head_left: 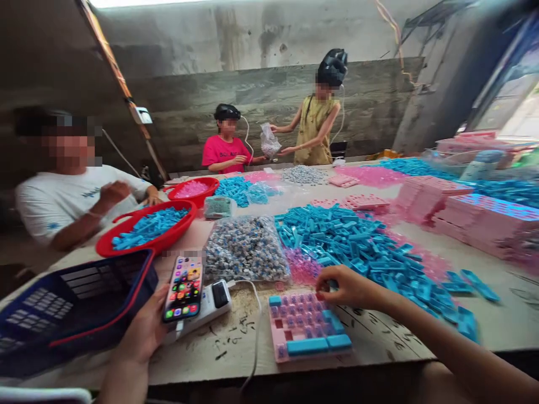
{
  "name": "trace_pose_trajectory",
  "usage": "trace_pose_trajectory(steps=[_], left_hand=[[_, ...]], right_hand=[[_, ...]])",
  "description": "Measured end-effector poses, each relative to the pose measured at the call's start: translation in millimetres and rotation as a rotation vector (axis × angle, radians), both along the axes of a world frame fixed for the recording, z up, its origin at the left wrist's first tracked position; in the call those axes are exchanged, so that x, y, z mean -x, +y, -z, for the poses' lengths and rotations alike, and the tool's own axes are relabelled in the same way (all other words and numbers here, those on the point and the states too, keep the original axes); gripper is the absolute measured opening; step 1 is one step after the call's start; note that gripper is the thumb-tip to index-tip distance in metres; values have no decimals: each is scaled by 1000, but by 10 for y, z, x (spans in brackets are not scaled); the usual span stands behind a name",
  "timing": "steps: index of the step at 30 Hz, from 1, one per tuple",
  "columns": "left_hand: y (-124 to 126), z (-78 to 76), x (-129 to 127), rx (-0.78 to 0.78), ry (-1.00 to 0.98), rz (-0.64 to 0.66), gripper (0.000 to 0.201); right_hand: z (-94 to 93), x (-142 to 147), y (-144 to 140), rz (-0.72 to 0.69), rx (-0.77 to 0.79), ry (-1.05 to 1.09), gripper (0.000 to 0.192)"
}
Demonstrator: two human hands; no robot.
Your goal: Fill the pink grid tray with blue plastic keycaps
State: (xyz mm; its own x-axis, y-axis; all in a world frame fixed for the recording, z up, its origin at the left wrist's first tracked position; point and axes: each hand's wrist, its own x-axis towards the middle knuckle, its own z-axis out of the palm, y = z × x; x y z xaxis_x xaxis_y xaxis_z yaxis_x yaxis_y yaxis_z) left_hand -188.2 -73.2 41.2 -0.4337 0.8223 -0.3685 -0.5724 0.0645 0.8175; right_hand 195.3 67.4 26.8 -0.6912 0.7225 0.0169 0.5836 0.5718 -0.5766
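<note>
Right hand (340, 285): fingertips pressed together at far right corner of pink keyboard (304, 325); cannot tell whether a part is pinched. Keyboard lies on near left side of this hand. Blue plastic pieces (337, 238) heaped just beyond it. Left hand (145, 324): curled at smartphone's (184, 287) near left edge, holding it.

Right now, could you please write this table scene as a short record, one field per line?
Left hand: at left edge of phone, grip partly hidden
Right hand: fingers bent together at upper right corner of pink keypad, hold unclear
Keypad: several blue keys fitted
Beyond keypad: pile of blue pieces; clear bag of small parts
Left side: red basin
Other people: white shirt; pink shirt; yellow top
</note>
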Motion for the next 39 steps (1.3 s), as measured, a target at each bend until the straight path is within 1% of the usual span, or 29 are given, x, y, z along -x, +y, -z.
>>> trace_pose_trajectory(steps=[1,3,9,13,18,22,29,32,37,39], left_hand=[[7,-13,-28,-1,31,-30,56],[20,-27,-67,-13,60,-47,53],[-5,-63,-114,-62,51,-1,41],[-14,-84,-123,-36,67,-4,41],[-1,-92,-138,-30,107,-30,43],[-18,-92,-148,-25,125,-30,42],[-33,-56,-115,-67,97,27,42],[-28,-45,-104,-69,89,13,43],[-30,-62,-110,-58,87,11,43],[-34,-69,-115,-61,82,17,43]], right_hand=[[16,2,9,3,-4,-10,11],[34,6,22,-1,-3,-27,12],[-6,10,-15,21,-5,-16,8],[1,20,-24,1,24,16,16],[5,16,-27,-23,54,-7,13],[-17,5,-43,10,49,-27,12],[9,4,-24,-1,67,-21,8],[18,-14,-12,7,68,-4,12],[47,-77,14,25,55,33,29],[66,-97,25,21,68,30,32]])
